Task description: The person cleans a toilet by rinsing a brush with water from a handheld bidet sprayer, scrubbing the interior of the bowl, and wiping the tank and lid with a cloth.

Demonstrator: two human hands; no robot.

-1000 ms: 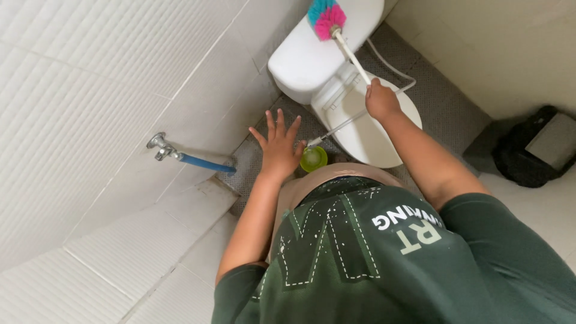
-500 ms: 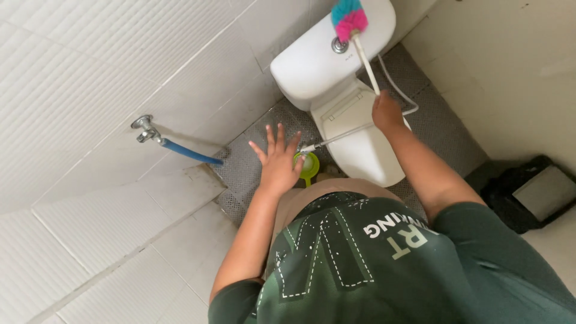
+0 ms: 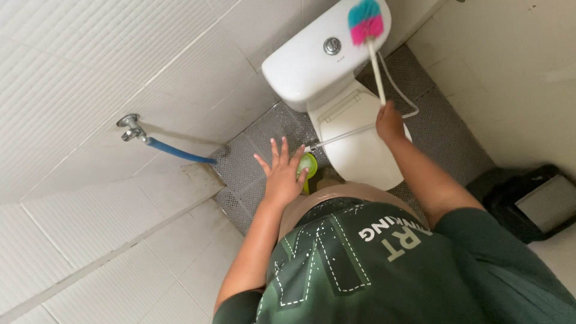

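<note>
My right hand [image 3: 390,123] grips the white handle of a toilet brush [image 3: 367,24]. Its pink and teal bristle head rests on the lid of the white cistern [image 3: 312,57]. Below it the white toilet [image 3: 360,150] has its lid shut. My left hand [image 3: 282,174] hangs with fingers spread and holds nothing. It hovers over the grey floor beside a small green round holder [image 3: 308,165] at the toilet's base.
A wall tap [image 3: 129,127] with a blue hose [image 3: 180,153] sticks out of the white tiled wall on the left. A thin white hose [image 3: 402,90] loops beside the cistern. A dark bin [image 3: 531,201] stands at the right.
The view has shifted, so the toilet sits nearer the middle. The brush head stays on the cistern lid. My left hand stays spread.
</note>
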